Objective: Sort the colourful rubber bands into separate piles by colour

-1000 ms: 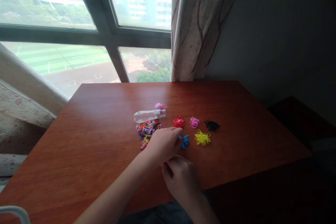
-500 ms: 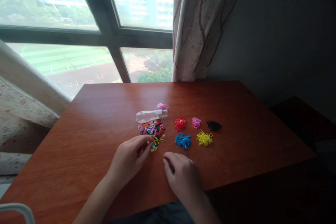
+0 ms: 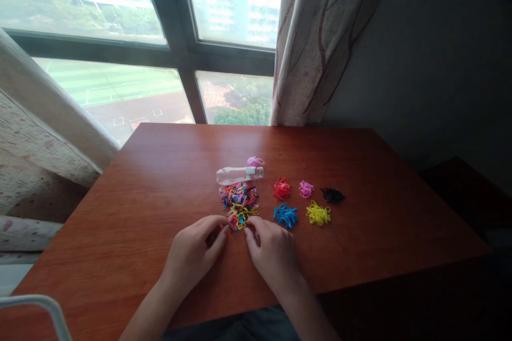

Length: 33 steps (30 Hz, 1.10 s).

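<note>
A mixed pile of small coloured rubber bands (image 3: 240,198) lies on the wooden table, its loose near edge between my two hands. My left hand (image 3: 198,245) is at the pile's near left, thumb and forefinger closed in a pinch; a dark bit shows by the fingertips, too small to name. Opposite it, my right hand (image 3: 274,250) pinches at the near right edge beside some yellow bands. Whatever its fingertips hold is hidden. To the right lie sorted heaps: red bands (image 3: 281,188), pink bands (image 3: 306,189), black bands (image 3: 333,195), blue bands (image 3: 285,215) and yellow bands (image 3: 318,213).
Behind the mixed pile a clear plastic bottle (image 3: 236,175) lies on its side, a pink cap (image 3: 255,161) just beyond its neck. The table (image 3: 160,181) reaches back to a window and a curtain (image 3: 304,64). A white curved bar (image 3: 44,303) stands at the lower left.
My right hand has moved up to the near edge of the mixed pile. My left hand has drawn slightly back toward me from the bands. The view has shifted a little left.
</note>
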Available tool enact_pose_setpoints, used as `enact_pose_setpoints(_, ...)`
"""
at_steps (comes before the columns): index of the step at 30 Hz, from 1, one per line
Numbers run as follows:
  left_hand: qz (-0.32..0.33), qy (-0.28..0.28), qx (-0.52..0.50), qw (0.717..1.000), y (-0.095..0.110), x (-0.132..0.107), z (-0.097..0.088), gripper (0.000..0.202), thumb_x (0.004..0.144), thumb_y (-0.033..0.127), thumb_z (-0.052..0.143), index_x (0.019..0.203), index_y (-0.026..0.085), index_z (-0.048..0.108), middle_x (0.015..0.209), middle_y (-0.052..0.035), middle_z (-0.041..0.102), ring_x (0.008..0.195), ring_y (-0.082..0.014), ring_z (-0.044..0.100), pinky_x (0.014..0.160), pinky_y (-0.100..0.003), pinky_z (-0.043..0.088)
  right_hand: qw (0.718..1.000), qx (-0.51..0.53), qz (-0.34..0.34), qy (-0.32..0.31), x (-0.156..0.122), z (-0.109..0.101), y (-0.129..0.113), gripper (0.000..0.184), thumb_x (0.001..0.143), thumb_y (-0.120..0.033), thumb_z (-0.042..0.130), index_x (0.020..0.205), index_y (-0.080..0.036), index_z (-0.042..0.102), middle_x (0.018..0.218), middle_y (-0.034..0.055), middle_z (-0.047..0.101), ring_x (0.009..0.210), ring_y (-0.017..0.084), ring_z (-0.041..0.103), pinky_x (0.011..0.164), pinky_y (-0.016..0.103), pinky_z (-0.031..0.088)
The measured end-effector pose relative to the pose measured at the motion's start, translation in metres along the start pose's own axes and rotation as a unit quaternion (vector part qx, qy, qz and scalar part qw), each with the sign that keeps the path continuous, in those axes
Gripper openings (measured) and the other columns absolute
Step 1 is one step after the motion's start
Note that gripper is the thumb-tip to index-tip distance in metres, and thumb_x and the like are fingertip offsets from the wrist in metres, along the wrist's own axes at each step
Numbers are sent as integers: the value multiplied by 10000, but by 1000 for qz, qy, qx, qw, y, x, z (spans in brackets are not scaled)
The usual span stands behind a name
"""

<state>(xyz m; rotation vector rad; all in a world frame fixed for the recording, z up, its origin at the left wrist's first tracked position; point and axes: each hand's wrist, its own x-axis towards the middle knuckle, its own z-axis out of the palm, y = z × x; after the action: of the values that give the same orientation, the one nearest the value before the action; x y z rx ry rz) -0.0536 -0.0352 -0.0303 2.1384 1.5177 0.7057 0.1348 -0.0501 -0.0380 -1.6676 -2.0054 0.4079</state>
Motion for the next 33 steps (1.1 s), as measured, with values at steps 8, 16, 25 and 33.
enact_pose_setpoints(8, -3, -12, 11, 1000, -2, -2, 3, 160, 926, 276, 502, 965, 226, 649, 856, -12, 716, 718, -156, 647, 673, -244, 477, 997, -37, 58, 44, 2, 6, -1, 236, 899, -130, 567, 1125, -181, 613, 809, 44, 730, 704, 192, 690, 607, 244, 410)
enact_pose_setpoints(16, -11, -14, 8, 1000, 1, -2, 1, 160, 924, 280, 508, 961, 226, 654, 843, -1, 714, 711, -153, 647, 662, -249, 467, 987, -113, 109, 25, 10, 4, -9, 151, 908, -154, 597, 1057, -163, 616, 717, 73, 716, 628, 228, 687, 536, 268, 380)
enact_pose_setpoints(25, -6, -9, 8, 1000, -2, -2, 4, 159, 923, 282, 511, 970, 230, 653, 876, -7, 725, 733, -155, 656, 678, -251, 471, 988, -112, 103, 35, 9, 3, -8, 100, 896, -120, 614, 832, -197, 615, 698, 22, 703, 616, 178, 666, 517, 253, 308)
enact_pose_setpoints(33, -9, -12, 8, 1000, -2, -3, 3, 147, 921, 284, 524, 968, 235, 654, 883, 8, 723, 751, -153, 661, 684, -253, 467, 995, -27, 69, 68, 2, 4, -1, 121, 907, -143, 555, 828, -198, 627, 684, 0, 685, 613, 160, 646, 564, 244, 316)
